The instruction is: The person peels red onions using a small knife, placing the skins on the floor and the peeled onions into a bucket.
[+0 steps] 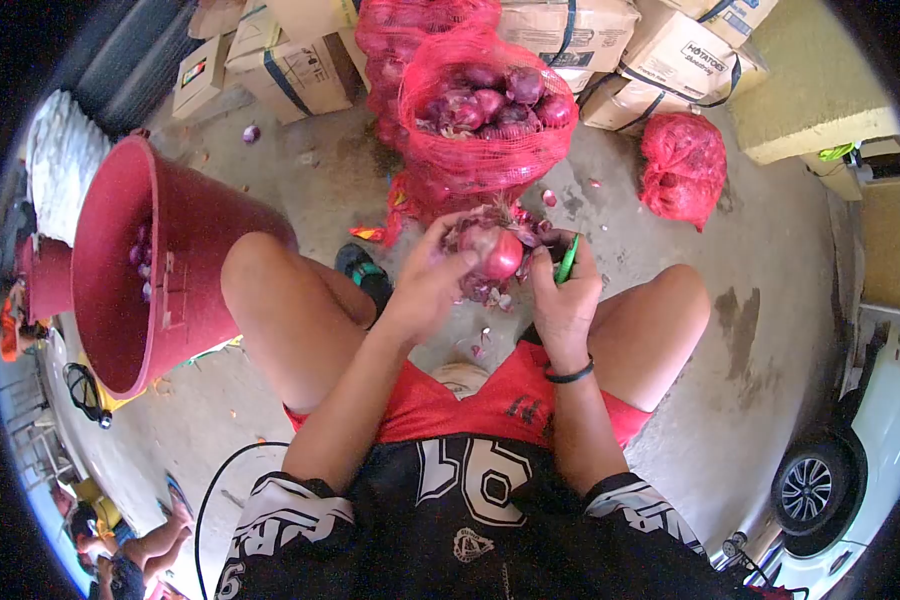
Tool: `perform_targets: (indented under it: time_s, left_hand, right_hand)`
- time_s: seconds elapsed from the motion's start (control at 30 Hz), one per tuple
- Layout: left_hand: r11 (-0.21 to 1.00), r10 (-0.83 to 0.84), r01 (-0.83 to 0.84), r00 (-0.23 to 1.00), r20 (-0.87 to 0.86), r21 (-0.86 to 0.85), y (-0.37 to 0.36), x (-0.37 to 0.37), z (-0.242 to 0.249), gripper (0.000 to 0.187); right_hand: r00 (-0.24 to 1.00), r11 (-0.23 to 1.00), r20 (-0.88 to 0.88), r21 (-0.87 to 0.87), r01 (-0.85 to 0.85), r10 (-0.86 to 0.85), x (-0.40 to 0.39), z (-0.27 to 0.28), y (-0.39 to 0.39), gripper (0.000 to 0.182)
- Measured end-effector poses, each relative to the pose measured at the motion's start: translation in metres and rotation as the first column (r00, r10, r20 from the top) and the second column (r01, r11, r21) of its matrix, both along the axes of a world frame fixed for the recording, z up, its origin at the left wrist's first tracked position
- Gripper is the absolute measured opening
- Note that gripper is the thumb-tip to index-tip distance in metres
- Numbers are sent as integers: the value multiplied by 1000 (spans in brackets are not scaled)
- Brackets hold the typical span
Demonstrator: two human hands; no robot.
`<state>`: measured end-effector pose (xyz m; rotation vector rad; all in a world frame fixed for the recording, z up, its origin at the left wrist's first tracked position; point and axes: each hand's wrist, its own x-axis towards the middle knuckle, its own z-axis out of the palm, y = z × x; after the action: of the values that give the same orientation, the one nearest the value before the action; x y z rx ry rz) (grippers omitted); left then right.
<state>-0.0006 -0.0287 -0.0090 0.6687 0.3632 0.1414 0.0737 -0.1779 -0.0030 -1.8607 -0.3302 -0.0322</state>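
A red onion (pixel 500 255) with loose, papery skin rests in my left hand (pixel 437 270), whose fingers are wrapped round its left side. Close by on the right, my right hand (pixel 567 295) grips a green-handled knife (pixel 567 258); its blade is hidden. The right fingertips are near dark onion skin (pixel 542 228) at the onion's edge. Just beyond both hands stands a red mesh sack (pixel 485 160), its top open on several red onions (pixel 490 100). Bits of peel (pixel 480 340) lie on the floor below the hands.
A large red tub (pixel 150 270) with onions inside stands on the left. Cardboard boxes (pixel 300 75) and another mesh sack (pixel 425 15) line the back. A smaller filled red sack (pixel 682 168) lies right. A car (pixel 870 470) and another person (pixel 135 555) are at the lower edges.
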Motion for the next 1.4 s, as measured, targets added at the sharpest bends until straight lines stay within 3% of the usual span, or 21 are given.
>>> perform_targets:
  time_s: [0.03, 0.13, 0.17, 0.27, 0.37, 0.4, 0.5, 0.53, 0.63, 0.73, 0.83, 0.87, 1.03, 1.07, 1.13, 1.23, 1.4]
  left_hand:
    - [981, -13, 6, 999, -39, -192, 1, 0, 2, 69]
    - [970, -67, 77, 996, -55, 230, -2, -2, -7, 72]
    - [966, -83, 91, 996, -42, 243, 0, -2, -7, 69]
    - [960, -130, 137, 991, -42, 245, 7, -5, 0, 63]
    - [969, -142, 157, 986, -88, 189, 15, -11, 3, 64]
    - [975, -119, 132, 989, -85, 179, 17, -14, 0, 67]
    - [986, -67, 77, 995, -72, 151, 22, -9, -4, 68]
    - [988, -49, 59, 996, -69, 141, 24, -7, -4, 68]
    - [981, 2, 12, 997, -73, 194, 25, -6, 3, 66]
    - [937, 58, -45, 998, -27, 347, 27, -6, -2, 64]
    - [912, 88, -80, 996, 0, 402, 23, -4, 3, 65]
    - [895, 99, -92, 995, 8, 436, 24, -4, 2, 66]
    - [834, 155, -153, 987, 40, 531, 28, -4, 3, 66]
    - [855, 156, -158, 987, 47, 494, 27, -4, 5, 67]
    - [894, 155, -167, 986, 62, 416, 24, -3, 8, 67]
    - [834, 107, -135, 991, 83, 535, 21, -2, 9, 67]
    - [852, 47, -82, 996, 81, 517, 15, -5, 10, 68]
  right_hand:
    - [1000, 999, -9, 47, -24, 25, -1, 6, 0, 12]
    - [980, 993, -164, 66, -103, 112, -5, 15, -2, 14]
    - [972, 991, -195, 57, -122, 131, -4, 15, -4, 15]
    - [997, 986, -19, -144, -79, 77, 6, 17, -8, 14]
    - [998, 964, 25, -255, 70, -65, 19, 13, -10, 15]
    - [995, 952, -37, -296, 79, -94, 25, 12, -13, 16]
    - [992, 936, 91, -348, -52, 89, 30, 2, -17, 37]
    - [984, 947, 85, -296, -127, 158, 23, 2, -17, 45]
    - [937, 939, 149, -191, -285, 315, 7, 4, -15, 45]
    - [908, 929, -206, 19, -370, 366, -21, 2, -13, 48]
    - [885, 929, -282, 84, -361, 369, -24, 3, -12, 51]
    - [926, 940, -160, 55, -338, 343, -20, -6, -13, 52]
    - [945, 943, -232, 293, -159, 231, -4, 18, -14, 56]
    - [918, 929, -271, 311, -201, 290, -4, 17, -18, 56]
    - [918, 926, -153, 150, -346, 367, -10, 15, -14, 56]
    - [872, 913, -272, 101, -395, 407, -23, 15, -5, 53]
    - [867, 915, -293, 153, -372, 402, -26, 6, 4, 54]
